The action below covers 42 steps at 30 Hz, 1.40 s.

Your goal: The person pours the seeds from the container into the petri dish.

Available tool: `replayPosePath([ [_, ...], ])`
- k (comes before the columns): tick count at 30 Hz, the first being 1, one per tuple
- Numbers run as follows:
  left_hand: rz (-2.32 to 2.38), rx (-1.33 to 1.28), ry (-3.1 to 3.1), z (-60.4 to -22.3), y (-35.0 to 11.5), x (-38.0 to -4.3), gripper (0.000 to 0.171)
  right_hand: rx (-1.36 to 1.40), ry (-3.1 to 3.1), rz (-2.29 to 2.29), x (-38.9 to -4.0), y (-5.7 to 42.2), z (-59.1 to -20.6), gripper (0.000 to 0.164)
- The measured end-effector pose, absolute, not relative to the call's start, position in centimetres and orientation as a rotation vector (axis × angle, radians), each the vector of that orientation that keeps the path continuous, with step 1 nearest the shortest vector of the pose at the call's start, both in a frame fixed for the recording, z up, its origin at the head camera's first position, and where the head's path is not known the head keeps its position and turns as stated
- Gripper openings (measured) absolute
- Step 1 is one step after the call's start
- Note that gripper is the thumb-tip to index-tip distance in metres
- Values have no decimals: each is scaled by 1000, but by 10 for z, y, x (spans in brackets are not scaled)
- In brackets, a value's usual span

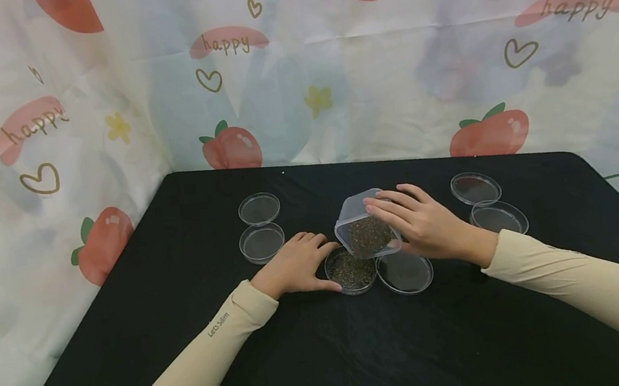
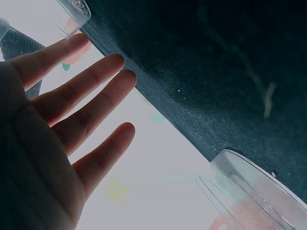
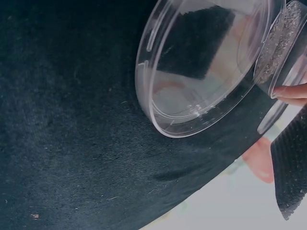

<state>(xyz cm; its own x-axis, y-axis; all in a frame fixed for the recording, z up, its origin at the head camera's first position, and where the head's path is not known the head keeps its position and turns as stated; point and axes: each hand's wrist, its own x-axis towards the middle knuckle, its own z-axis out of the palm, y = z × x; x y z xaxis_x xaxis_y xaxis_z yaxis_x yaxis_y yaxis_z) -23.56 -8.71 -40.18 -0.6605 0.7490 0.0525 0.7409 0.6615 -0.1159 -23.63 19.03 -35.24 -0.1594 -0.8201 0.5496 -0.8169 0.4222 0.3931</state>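
Observation:
My right hand (image 1: 422, 224) grips a clear plastic tub (image 1: 355, 210), tilted over a round petri dish (image 1: 351, 286). Dark, fine granules (image 1: 370, 236) lie against the tub's lower side. More granules (image 1: 347, 269) cover the bottom of the dish. With thumb and index finger spread, my left hand (image 1: 298, 263) rests at that dish's left rim. The left wrist view shows straight left fingers (image 2: 93, 110). Touching or close to the filled dish's right side is a second clear dish (image 1: 406, 273), without granules, also seen large in the right wrist view (image 3: 192, 96).
Two clear dishes (image 1: 259, 209) (image 1: 262, 243) sit beyond my left hand. Another two (image 1: 476, 188) (image 1: 499, 218) stand behind my right wrist, overlapping slightly. A black cloth (image 1: 331, 359) covers the table, and a printed curtain (image 1: 388, 78) hangs behind and to the left.

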Motion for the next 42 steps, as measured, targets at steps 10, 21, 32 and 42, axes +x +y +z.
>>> replayPosePath([
  [10,121,-1247,-2790,-402,-87,-236,81,1389,-1950,10,-235,190,-353,100],
  [21,149,-1254,-2778,-402,-87,-236,83,1409,-1934,9,-235,182,-352,101],
  [32,143,-1251,-2770,-402,-88,-236,83,1380,-1983,74,-240,178,-352,99],
  [42,130,-1248,-2782,-404,-87,-238,83,1264,-2162,327,-263,177,-345,100],
])
